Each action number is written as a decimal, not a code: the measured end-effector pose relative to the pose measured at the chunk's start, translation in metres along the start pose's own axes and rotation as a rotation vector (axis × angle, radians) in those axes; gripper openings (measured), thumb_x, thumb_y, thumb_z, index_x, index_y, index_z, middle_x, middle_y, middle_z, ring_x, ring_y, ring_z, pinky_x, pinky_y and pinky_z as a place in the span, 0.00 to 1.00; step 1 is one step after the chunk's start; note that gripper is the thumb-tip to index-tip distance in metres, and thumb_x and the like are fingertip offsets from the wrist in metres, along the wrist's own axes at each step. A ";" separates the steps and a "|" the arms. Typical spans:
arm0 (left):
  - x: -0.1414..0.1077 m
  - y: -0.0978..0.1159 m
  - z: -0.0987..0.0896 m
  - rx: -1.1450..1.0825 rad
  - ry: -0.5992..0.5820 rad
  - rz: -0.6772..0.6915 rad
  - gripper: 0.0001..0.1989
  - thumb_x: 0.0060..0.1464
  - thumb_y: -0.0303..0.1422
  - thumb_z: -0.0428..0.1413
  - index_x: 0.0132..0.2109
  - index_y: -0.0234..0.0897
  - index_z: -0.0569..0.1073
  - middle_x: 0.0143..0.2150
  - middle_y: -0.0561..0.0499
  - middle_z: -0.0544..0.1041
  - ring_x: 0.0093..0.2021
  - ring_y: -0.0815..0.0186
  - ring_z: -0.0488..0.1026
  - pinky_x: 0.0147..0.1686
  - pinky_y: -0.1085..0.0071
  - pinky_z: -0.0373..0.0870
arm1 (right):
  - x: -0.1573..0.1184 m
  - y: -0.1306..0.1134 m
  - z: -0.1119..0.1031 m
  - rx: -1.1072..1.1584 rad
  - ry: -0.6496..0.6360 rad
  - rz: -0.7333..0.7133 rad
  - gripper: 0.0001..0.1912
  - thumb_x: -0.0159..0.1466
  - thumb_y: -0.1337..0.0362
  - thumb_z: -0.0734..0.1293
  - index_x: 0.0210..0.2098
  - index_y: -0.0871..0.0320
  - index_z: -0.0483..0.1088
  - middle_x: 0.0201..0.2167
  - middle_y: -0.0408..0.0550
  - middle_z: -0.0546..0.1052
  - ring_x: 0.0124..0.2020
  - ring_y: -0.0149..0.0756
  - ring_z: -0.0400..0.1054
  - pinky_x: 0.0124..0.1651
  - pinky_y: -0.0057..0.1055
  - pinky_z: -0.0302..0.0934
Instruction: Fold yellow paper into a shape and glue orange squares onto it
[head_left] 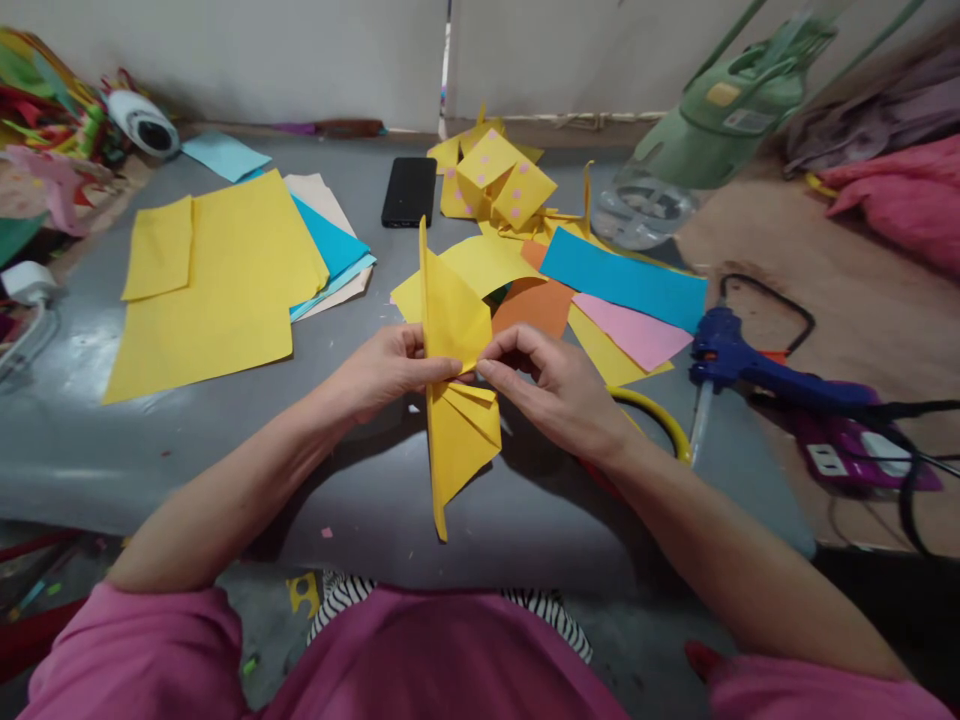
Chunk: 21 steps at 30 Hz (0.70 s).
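A folded yellow paper piece (465, 440) is held upright over the table's front part, with a long straight edge on its left and fan-like pleats on its right. My left hand (390, 368) grips it near the middle, thumb across the front and fingers behind the straight edge. My right hand (551, 385) pinches the pleats at the right side between thumb and index finger. Just behind the hands lie a curved yellow strip (487, 265), an orange piece (536, 308), a blue strip (622, 280) and a pink piece (634, 330).
Large yellow sheets (225, 270) cover the grey table's left side. At the back are a black phone (409, 192) and yellow dotted paper shapes (499, 180). To the right stand a green bottle (697, 130), a blue glue gun (780, 375) and yellow-handled scissors (660, 415).
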<state>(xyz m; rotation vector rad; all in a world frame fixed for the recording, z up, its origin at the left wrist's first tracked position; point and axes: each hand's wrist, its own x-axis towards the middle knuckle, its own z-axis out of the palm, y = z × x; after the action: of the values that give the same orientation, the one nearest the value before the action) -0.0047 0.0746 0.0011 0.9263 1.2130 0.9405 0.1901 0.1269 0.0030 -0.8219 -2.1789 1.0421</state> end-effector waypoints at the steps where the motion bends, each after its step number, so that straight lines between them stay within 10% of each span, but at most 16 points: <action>1: 0.000 0.000 0.000 -0.002 -0.001 -0.003 0.17 0.46 0.35 0.67 0.43 0.33 0.80 0.41 0.46 0.83 0.36 0.66 0.77 0.35 0.72 0.70 | 0.000 0.000 0.000 0.012 0.000 0.009 0.05 0.65 0.63 0.67 0.33 0.55 0.69 0.30 0.43 0.77 0.28 0.31 0.68 0.30 0.29 0.60; 21: 0.000 -0.002 0.005 -0.022 -0.029 0.076 0.21 0.45 0.36 0.69 0.45 0.33 0.75 0.44 0.46 0.82 0.40 0.65 0.78 0.40 0.71 0.72 | -0.002 0.004 0.002 0.094 0.014 0.148 0.08 0.65 0.58 0.67 0.33 0.56 0.67 0.28 0.41 0.73 0.27 0.29 0.63 0.29 0.28 0.57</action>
<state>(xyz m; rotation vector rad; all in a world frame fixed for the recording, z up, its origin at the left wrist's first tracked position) 0.0003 0.0741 -0.0003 0.9714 1.1477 0.9956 0.1905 0.1266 -0.0016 -0.9556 -2.0659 1.1984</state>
